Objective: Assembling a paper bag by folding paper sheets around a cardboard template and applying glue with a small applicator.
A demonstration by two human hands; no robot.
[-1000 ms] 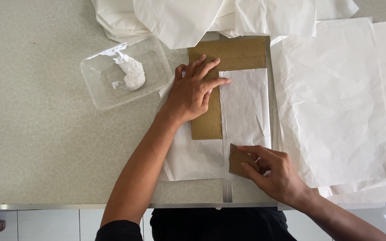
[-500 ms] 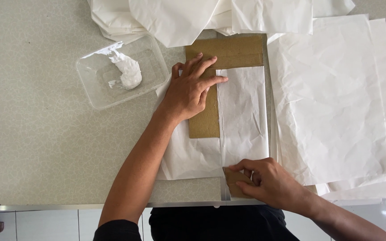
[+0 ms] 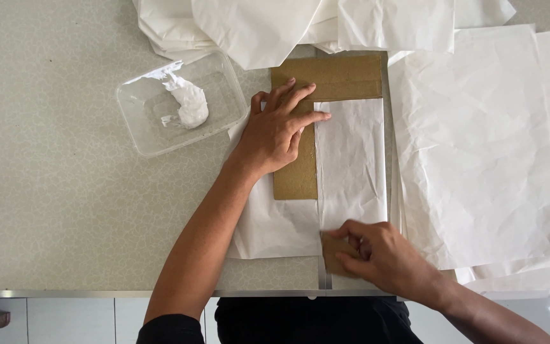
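Observation:
A brown cardboard piece (image 3: 326, 78) lies on a white paper sheet (image 3: 268, 223) in the middle of the table. A folded flap of white paper (image 3: 351, 159) covers its right half. My left hand (image 3: 278, 130) presses flat on the cardboard, fingers spread toward the flap's edge. My right hand (image 3: 377, 251) pinches a small brown cardboard scrap (image 3: 333, 251) at the flap's lower end, near the table's front edge.
A clear plastic tray (image 3: 141, 137) with white paste (image 3: 189, 105) sits to the left. A stack of white sheets (image 3: 485, 146) lies at the right, and crumpled white paper (image 3: 300, 25) is piled at the back. The table's metal front edge (image 3: 97, 293) runs below.
My right hand has slid with the brown scrap down the paper flap toward the front edge of the table. My left hand has stayed pressed on the cardboard.

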